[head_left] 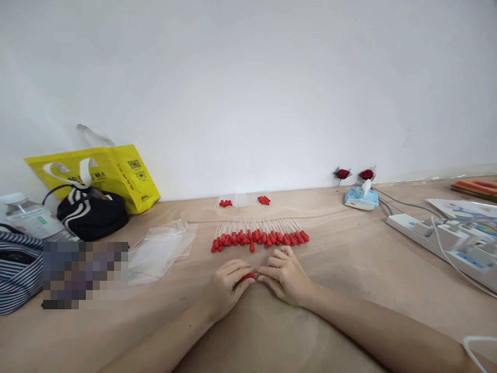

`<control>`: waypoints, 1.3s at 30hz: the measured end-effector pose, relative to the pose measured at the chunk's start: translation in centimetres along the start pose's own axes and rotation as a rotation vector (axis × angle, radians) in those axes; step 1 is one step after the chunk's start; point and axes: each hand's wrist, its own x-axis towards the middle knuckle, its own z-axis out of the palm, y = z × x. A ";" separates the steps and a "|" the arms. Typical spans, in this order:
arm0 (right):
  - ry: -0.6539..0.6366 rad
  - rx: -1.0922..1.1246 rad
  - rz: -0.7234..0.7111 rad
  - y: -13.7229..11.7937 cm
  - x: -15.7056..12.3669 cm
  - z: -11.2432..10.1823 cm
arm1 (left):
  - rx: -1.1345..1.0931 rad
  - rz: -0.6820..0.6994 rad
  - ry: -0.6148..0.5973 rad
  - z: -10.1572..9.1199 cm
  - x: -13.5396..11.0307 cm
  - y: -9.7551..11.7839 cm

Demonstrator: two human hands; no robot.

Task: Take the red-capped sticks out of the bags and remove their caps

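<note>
Between my hands is a dropper with a red rubber bulb [248, 276] and a thin clear tube. My left hand [227, 285] is closed around the red bulb. Just right of it, my right hand [285, 274] pinches the clear tube, most of which its fingers hide. Beyond both hands lies a row of red-bulbed droppers [260, 237], bulbs toward me and tubes pointing at the wall. Farther back, clear bags [243, 199] lie flat with small groups of red bulbs [225, 203] at the left and red bulbs [264, 200] at the right.
Clear zip bags [155, 254] are stacked at the left. Behind them stand a yellow bag [140, 181], a black pouch [97, 212] and a plastic bottle [34, 220]. To the right are a tissue pack [361, 199], a power strip [411, 228] with cables, and two dark red roses [367, 174].
</note>
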 end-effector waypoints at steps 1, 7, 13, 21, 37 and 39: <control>0.002 -0.002 -0.014 0.0 0.0 0.0 | 0.002 0.004 0.000 0.0 0.0 0.0; -0.008 0.006 -0.045 -0.2 -0.4 0.0 | -0.076 -0.052 -0.088 -0.4 -0.2 0.4; 0.009 -0.012 0.073 0.8 -1.0 -0.2 | -0.106 -0.171 -0.082 -1.5 -0.8 -0.9; 0.046 0.081 0.185 1.9 -1.4 1.2 | 0.078 -0.302 0.049 -1.5 -0.7 -1.8; -0.004 -0.034 0.203 0.6 1.4 2.9 | -0.042 -0.427 0.049 -0.4 1.2 -2.9; -0.017 0.038 0.198 0.3 1.5 2.7 | -0.066 -0.429 0.053 -0.3 1.0 -3.1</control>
